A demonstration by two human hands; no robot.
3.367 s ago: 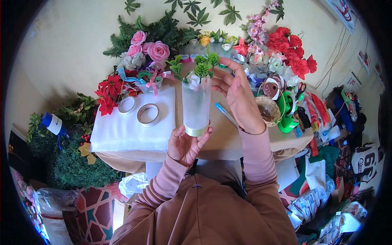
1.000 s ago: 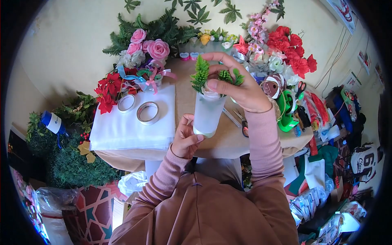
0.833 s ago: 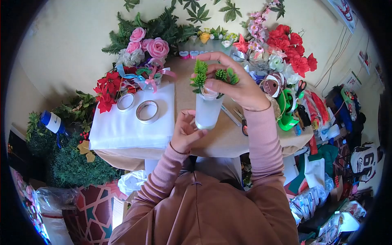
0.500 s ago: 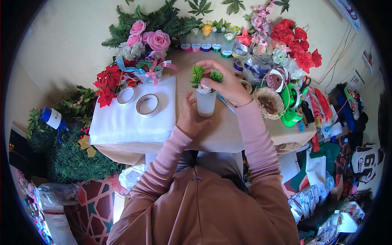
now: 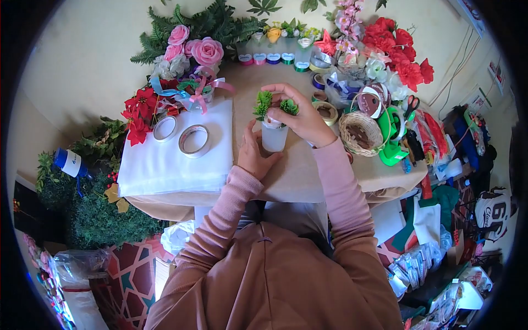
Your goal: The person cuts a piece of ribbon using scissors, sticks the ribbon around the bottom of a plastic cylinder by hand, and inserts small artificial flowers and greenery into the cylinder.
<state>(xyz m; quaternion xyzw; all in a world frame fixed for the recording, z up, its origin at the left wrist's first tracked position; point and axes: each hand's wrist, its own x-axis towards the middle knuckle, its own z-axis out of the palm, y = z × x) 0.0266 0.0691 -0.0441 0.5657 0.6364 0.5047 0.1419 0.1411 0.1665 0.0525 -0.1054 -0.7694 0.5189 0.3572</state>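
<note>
A frosted white cup (image 5: 273, 138) stands on the table in front of me, with green artificial leaves (image 5: 264, 103) and a pale flower (image 5: 271, 119) at its mouth. My left hand (image 5: 254, 156) curls round the cup's lower left side, thumb in front. From the right, my right hand (image 5: 304, 117) is closed on the small artificial plant at the top of the cup. Its fingers pass behind the leaves and its thumb presses near the flower. The stem inside the cup cannot be made out.
Left lie white sheets (image 5: 170, 175) with two tape rolls (image 5: 193, 141). Finished frosted cups with ribbons (image 5: 273, 58) line the back. To the right are a wicker basket (image 5: 360, 133), a green tape dispenser (image 5: 391, 148), scissors (image 5: 411, 105) and artificial red flowers (image 5: 410, 71).
My left hand has closed in from beside the cup onto its side. The cup has shifted slightly left and towards the back in view. My right hand keeps hold of the plant.
</note>
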